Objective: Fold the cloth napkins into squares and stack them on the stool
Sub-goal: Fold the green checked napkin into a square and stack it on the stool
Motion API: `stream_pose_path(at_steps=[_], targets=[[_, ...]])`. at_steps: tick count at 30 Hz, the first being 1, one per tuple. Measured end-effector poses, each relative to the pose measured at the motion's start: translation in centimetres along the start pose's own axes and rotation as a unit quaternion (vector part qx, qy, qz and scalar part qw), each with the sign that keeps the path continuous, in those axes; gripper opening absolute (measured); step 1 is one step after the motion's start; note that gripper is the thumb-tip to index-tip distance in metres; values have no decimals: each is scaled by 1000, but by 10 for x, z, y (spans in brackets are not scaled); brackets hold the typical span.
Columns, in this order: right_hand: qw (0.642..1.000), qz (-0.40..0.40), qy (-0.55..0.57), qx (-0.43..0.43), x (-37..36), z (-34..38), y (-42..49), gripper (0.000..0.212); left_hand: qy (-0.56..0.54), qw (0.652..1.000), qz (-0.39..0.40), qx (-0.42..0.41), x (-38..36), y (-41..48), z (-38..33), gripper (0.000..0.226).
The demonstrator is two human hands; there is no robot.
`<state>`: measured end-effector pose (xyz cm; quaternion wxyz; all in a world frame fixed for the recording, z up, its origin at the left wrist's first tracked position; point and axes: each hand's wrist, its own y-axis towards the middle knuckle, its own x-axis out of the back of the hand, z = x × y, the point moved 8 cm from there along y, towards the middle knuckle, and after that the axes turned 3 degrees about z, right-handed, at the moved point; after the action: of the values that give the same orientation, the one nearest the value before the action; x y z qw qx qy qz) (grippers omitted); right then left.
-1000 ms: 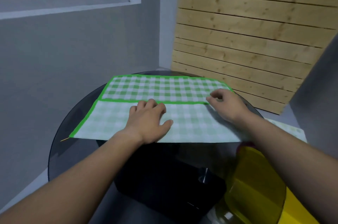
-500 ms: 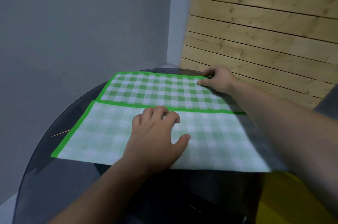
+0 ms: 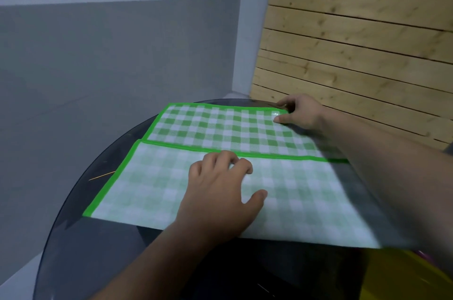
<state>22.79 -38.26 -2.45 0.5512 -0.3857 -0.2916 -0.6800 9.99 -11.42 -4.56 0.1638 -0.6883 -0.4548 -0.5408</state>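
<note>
A green-and-white checked napkin [image 3: 213,128] with a bright green hem lies on a round dark glass table [image 3: 81,245]. Its near part is folded over, pale underside up, and the hem runs across the middle. My left hand [image 3: 220,199] rests on the pale folded part, fingers bent with their tips at the hem. My right hand [image 3: 299,111] is at the far right corner of the napkin and pinches that corner between thumb and fingers. My right forearm crosses over the napkin's right end and hides it.
A yellow object [image 3: 402,275] shows at the bottom right, under the table's edge. A grey wall [image 3: 98,67] stands to the left and a slatted wooden panel [image 3: 355,42] leans behind on the right. A thin yellow thread [image 3: 101,175] lies on the glass.
My right hand moved from the middle hem on the right up to the far right corner of the napkin. My left hand stayed on the folded part. The camera came closer.
</note>
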Motion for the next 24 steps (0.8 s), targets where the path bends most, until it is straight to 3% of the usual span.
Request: stream_pose_path(at_steps=[5,8,12,17,24], targets=[[998,-9,64,-5,3,7,-4,17,-1,1000,0,-2,0,1,0,44],[991,-41,123,21,14,21,-17,13,3,1000,1,-5,1,0,0,45],[987,-123,52,89,48,49,-40,11,6,1000,1,-13,1,-1,-2,45],[980,-149,21,130,76,79,-91,9,36,999,-2,-31,6,-4,-10,42],[956,-136,-191,179,65,105,-172,15,72,977,-131,-154,43,-24,-50,28]])
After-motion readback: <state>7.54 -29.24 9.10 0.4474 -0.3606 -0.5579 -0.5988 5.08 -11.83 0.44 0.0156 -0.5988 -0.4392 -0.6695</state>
